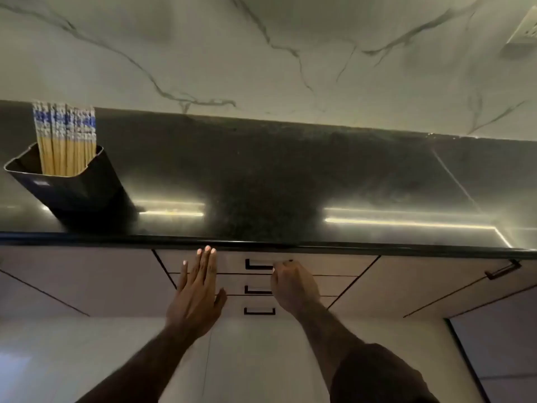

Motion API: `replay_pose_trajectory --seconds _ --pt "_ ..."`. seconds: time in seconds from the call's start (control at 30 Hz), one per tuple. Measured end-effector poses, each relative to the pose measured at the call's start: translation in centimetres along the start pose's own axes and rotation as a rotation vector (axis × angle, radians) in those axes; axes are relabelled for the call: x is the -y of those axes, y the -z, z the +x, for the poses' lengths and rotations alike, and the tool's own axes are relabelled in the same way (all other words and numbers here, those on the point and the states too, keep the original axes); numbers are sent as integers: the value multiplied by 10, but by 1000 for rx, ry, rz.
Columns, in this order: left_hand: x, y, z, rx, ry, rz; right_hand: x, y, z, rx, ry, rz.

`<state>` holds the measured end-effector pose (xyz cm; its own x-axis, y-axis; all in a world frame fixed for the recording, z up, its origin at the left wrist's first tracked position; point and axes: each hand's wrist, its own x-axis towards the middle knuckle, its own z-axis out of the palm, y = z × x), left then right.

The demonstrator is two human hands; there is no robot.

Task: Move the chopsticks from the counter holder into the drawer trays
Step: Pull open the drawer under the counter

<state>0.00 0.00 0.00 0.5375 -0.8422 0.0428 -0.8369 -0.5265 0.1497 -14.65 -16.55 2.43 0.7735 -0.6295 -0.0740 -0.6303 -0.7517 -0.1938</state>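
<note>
Near the camera, two bare forearms reach forward; the right one has a dark sleeve (374, 373) low in frame. Left hand (196, 295) is flat, fingers (207, 257) straight and together, thumb out, holding nothing, lying against the front of the pale flat-fronted top drawer (319, 264) with fingertips just under the tabletop edge. Right hand (293, 283) is curled at the right end of the black rectangular bar handle (257, 264) of that top drawer; cannot tell whether the fingers actually close around it, blurred. Two more pale drawers sit below with matching black handles (258, 311). All drawers look shut, trays not visible. Another black handle (502, 270) is on a cabinet door at far right. Above, the glossy black speckled stone tabletop (290, 184) shows bright strip-light reflections. At its left stands a dark rounded-square plastic holder (78, 184), well apart from both hands, full of pale wooden chopsticks with blue-and-white patterned tops (65, 138), standing upright. Behind is a white marble-look backsplash (261, 53) with grey veins, and a white wall outlet (523, 33) at top right.
</note>
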Motion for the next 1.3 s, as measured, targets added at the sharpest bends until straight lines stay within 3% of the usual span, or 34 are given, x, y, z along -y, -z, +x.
replay_pose_trajectory --seconds 0.27,0.57,0.87,1.3 --pt "11 -62 -5 101 11 -50 -3 -70 31 26 -156 111" --pt "30 -85 4 126 58 -100 -7 -102 55 238 -258 11" --pt "13 -93 -22 124 62 -224 7 -93 28 49 -265 -2" --pt "-11 -97 -118 157 71 -330 27 -107 -85 47 -335 94"
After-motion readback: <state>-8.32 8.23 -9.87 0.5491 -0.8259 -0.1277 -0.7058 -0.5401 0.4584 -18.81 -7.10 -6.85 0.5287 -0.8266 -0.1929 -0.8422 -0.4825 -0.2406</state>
